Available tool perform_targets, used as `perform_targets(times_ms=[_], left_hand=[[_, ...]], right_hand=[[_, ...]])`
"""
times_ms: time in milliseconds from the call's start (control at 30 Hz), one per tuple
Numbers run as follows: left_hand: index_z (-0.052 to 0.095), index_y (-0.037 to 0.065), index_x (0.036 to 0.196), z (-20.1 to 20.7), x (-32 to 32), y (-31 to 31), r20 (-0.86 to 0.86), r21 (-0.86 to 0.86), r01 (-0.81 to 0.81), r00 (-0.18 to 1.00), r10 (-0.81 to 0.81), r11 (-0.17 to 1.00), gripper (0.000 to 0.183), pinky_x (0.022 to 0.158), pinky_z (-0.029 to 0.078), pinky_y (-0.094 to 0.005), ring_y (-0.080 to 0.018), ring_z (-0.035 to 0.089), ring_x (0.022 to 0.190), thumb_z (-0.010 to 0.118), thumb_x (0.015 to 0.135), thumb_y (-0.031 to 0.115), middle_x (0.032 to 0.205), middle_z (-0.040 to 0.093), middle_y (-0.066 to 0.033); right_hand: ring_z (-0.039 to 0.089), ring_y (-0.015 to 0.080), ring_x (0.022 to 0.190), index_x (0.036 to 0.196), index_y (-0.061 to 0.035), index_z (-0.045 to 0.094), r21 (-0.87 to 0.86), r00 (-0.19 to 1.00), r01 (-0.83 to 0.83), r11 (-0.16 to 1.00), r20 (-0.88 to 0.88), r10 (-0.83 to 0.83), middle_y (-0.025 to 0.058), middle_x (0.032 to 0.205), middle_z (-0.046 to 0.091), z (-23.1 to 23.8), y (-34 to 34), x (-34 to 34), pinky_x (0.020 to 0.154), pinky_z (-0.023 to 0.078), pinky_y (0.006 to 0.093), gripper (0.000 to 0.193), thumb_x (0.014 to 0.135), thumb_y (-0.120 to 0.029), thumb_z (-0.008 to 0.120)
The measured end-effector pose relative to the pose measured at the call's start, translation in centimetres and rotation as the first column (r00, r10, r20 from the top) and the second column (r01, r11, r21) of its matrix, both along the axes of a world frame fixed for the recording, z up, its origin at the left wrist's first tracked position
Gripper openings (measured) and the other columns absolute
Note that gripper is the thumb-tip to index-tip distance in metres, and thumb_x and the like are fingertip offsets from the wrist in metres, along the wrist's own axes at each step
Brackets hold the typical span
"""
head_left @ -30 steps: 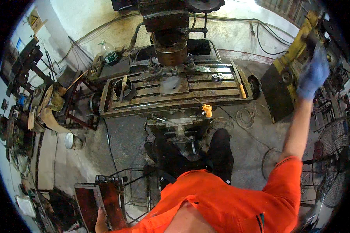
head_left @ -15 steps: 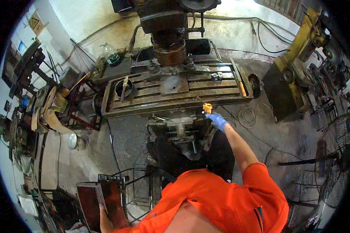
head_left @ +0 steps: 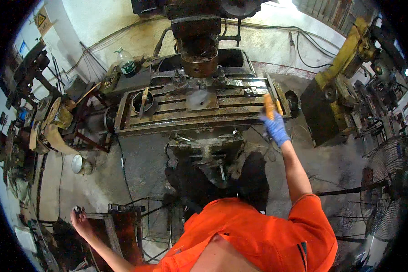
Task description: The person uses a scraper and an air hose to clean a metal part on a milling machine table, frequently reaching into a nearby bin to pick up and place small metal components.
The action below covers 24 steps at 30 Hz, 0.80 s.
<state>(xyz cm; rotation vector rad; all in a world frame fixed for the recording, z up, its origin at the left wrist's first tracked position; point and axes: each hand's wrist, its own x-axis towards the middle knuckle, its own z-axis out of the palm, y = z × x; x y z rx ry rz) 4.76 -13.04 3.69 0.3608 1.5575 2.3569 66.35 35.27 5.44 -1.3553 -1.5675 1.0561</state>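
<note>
My right hand [head_left: 275, 129] wears a blue glove and grips an orange-handled tool [head_left: 269, 105] at the right end of the milling machine's slotted table [head_left: 167, 120]. The tool's handle points up over the table's edge. The machine's spindle head [head_left: 197, 45] hangs over the middle of the table, above a flat metal plate [head_left: 201, 99]. My bare left hand [head_left: 80, 221] is stretched out low on the left, fingers apart, just beside a rusty metal stand [head_left: 122, 226]. It holds nothing that I can make out.
A plastic bottle [head_left: 126, 62] stands at the machine's back left. A yellow machine [head_left: 340, 77] is on the right, with a floor fan [head_left: 387, 190] below it. Cluttered racks [head_left: 27, 113] line the left. A small white can [head_left: 79, 164] sits on the concrete floor.
My right hand came down from the yellow machine to the table's front edge, took hold of the orange-handled tool and moved right with it. My left hand swung out to the left.
</note>
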Motion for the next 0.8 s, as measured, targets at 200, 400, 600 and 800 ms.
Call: perform_targets(times_ms=[200,400,600,800], left_hand=[[0.053,0.001,0.095,1.5,4.5,13.8,0.000,-0.005,0.193,0.981,-0.193,0.981,0.022,0.077,0.048,-0.0340,-0.0205,0.058,0.081,0.061,0.079,0.013,0.091,0.057,-0.0090],[0.053,0.002,0.086,3.0,13.2,25.3,-0.004,0.037,0.525,0.851,-0.525,0.850,0.012,0.064,0.048,-0.0322,-0.0115,0.053,0.065,0.060,0.078,0.009,0.078,0.056,-0.0053],[0.053,0.003,0.072,2.4,17.8,32.2,-0.026,-0.114,0.662,0.743,-0.668,0.741,0.012,0.062,0.048,-0.0278,-0.0098,0.052,0.063,0.061,0.078,0.009,0.071,0.054,-0.0031],[0.055,0.003,0.071,1.2,22.9,40.4,0.000,-0.213,0.728,0.667,-0.745,0.652,0.014,0.056,0.046,-0.0250,-0.0095,0.053,0.061,0.065,0.077,0.011,0.068,0.056,-0.0017]], right_hand=[[0.061,0.0334,0.085,0.084,-0.0032,0.065,-0.158,0.413,-0.353,0.922,0.858,0.306,0.0181,0.086,0.063,4.1,-0.2,-11.3,0.076,0.047,0.0395,0.045,0.072,-0.044,0.054],[0.060,0.0331,0.090,0.091,-0.0031,0.065,-0.064,0.602,-0.171,0.983,0.783,0.155,0.0195,0.094,0.062,1.8,7.9,-16.8,0.078,0.047,0.0387,0.043,0.071,-0.039,0.054],[0.061,0.0369,0.071,0.076,0.0021,0.064,-0.302,0.331,-0.517,0.801,0.793,0.512,0.0225,0.076,0.062,4.8,-0.1,-12.2,0.065,0.047,0.0418,0.050,0.069,-0.047,0.059],[0.056,0.0388,0.061,0.066,-0.0005,0.063,-0.115,0.383,-0.666,0.737,0.795,0.470,0.0245,0.062,0.055,4.7,-4.9,-9.0,0.058,0.045,0.0431,0.057,0.072,-0.056,0.053]])
